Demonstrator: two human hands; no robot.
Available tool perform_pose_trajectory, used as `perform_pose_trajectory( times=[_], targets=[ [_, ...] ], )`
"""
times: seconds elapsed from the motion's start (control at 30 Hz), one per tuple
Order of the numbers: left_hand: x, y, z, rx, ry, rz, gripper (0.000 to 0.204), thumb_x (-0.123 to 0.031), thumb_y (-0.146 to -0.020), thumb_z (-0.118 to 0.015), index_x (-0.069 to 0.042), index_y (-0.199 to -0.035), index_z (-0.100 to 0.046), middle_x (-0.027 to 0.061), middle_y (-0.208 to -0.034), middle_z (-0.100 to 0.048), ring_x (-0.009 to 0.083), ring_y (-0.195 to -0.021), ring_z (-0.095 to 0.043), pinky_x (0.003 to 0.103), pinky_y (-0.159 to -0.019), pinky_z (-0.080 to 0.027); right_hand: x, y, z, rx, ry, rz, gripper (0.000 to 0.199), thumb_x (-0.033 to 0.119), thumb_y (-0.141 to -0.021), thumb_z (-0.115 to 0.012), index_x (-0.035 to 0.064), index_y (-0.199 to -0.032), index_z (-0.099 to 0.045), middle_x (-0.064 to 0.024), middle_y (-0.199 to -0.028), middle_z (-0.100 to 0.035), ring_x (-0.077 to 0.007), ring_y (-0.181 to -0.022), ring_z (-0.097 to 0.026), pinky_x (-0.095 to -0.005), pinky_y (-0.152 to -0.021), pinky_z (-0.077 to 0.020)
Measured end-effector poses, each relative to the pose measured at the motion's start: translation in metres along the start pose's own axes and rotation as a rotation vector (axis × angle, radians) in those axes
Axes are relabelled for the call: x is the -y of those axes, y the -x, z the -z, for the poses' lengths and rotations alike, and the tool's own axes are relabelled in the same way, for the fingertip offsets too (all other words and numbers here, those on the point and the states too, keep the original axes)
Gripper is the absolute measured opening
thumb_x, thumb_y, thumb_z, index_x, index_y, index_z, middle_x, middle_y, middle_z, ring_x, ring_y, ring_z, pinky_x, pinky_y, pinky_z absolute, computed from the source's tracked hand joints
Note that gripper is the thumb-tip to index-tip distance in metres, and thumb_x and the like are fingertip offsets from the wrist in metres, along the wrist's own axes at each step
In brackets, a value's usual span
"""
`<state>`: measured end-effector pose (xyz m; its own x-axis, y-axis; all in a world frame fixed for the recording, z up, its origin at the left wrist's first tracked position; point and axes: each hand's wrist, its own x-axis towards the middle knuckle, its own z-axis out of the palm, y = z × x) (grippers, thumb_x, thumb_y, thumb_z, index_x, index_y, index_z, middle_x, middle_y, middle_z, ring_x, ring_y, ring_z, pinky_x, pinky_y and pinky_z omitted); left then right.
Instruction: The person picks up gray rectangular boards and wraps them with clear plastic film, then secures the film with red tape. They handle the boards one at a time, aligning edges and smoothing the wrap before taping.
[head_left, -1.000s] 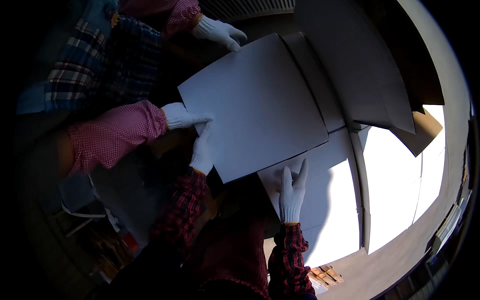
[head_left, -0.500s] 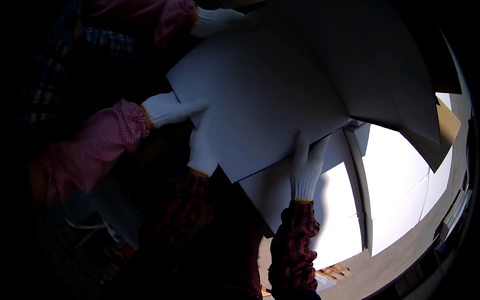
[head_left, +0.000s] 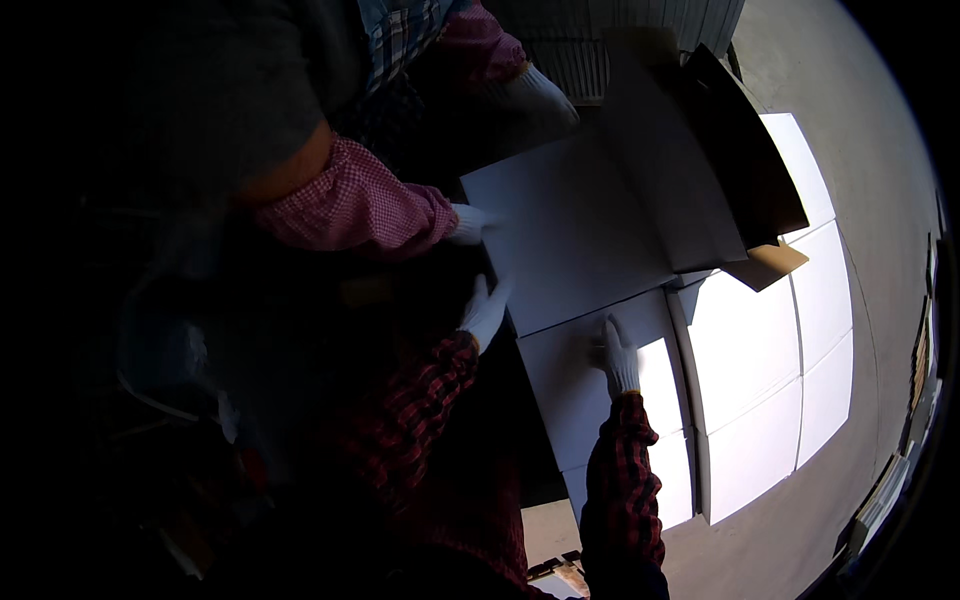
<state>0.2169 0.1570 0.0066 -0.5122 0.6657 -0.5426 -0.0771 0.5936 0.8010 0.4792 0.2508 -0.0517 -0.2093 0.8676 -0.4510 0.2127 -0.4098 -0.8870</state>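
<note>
- Along the right and lower edges, grey floor spread out past the other things
- Beside that floor, sunlit white boxes stood in close rows, with a narrow shaded gap running between those on the left and those on the right
- At the upper left stood a co-worker, mostly lost in shadow, with pink checked sleeves on both forearms
- Near the middle, a shaded white panel lay flat, its near edge just beside a paler white panel that was partly in sun
- At the right side of the shaded white panel, a grey flap stood raised, with a dark flap next to it
- From the lower edge came two red-and-black plaid sleeves, the left one deep in shade
- At the left edge of the shaded white panel, the white-gloved left hand had its thumb and fingers a little apart; whether it gripped the edge, I could not tell
- Over the paler white panel was the white-gloved right hand, blurred; I could not tell whether its fingers were together or touching the surface
- Farther off, the co-worker's gloved near hand met the panel's left edge, and the gloved far hand was near its far side
- Below the dark flap, a small tan flap jutted out
</note>
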Motion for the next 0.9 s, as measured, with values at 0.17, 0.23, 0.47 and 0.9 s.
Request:
perform_pose_trajectory(
  times=[0.17,0.23,0.47,0.9],
  targets=[
    [0.085,0.13,0.004,0.404,0.073,-0.058,0.082,-0.056,-0.1,-0.053,0.002,-0.154,-0.034,0.0196,-0.161,-0.035,0.0311,-0.15,-0.032,0.037,-0.122,-0.025,-0.145,0.106,0.052,0.097,0.013,-0.271,0.049,0.032,-0.101,-0.06,0.0082,-0.144,-0.052,-0.0079,-0.082,-0.064,-0.0165,-0.057,-0.06,-0.0304,-0.047,-0.048],
    [0.123,0.17,-0.002,0.524,-0.082,-0.158,0.076,-0.055,-0.101,-0.052,-0.002,-0.153,-0.038,0.0211,-0.153,-0.046,0.0333,-0.144,-0.042,0.038,-0.119,-0.032,-0.281,0.114,0.107,0.113,0.529,0.174,0.045,0.028,-0.099,-0.061,0.0077,-0.139,-0.058,-0.0104,-0.091,-0.072,-0.0249,-0.087,-0.07,-0.0363,-0.079,-0.0577],
    [0.277,0.336,0.024,0.412,-0.055,-0.241,0.065,-0.045,-0.103,-0.055,-0.001,-0.149,-0.044,0.0176,-0.147,-0.054,0.0299,-0.138,-0.05,0.039,-0.115,-0.039,-0.359,0.139,0.123,0.723,1.202,0.35,0.042,0.035,-0.094,-0.066,0.0021,-0.119,-0.071,-0.018,-0.108,-0.075,-0.0298,-0.098,-0.071,-0.0415,-0.084,-0.0553],
    [0.448,0.573,0.079,-0.617,0.761,0.085,0.056,-0.036,-0.104,-0.058,-0.001,-0.146,-0.049,0.0135,-0.146,-0.055,0.0226,-0.138,-0.049,0.035,-0.116,-0.037,-0.239,0.244,-0.124,1.113,0.981,-0.021,0.011,0.019,-0.1,-0.053,0.0138,-0.092,-0.059,0.0026,-0.068,-0.048,-0.0134,-0.051,-0.049,-0.0278,-0.042,-0.0361]
  ],
)
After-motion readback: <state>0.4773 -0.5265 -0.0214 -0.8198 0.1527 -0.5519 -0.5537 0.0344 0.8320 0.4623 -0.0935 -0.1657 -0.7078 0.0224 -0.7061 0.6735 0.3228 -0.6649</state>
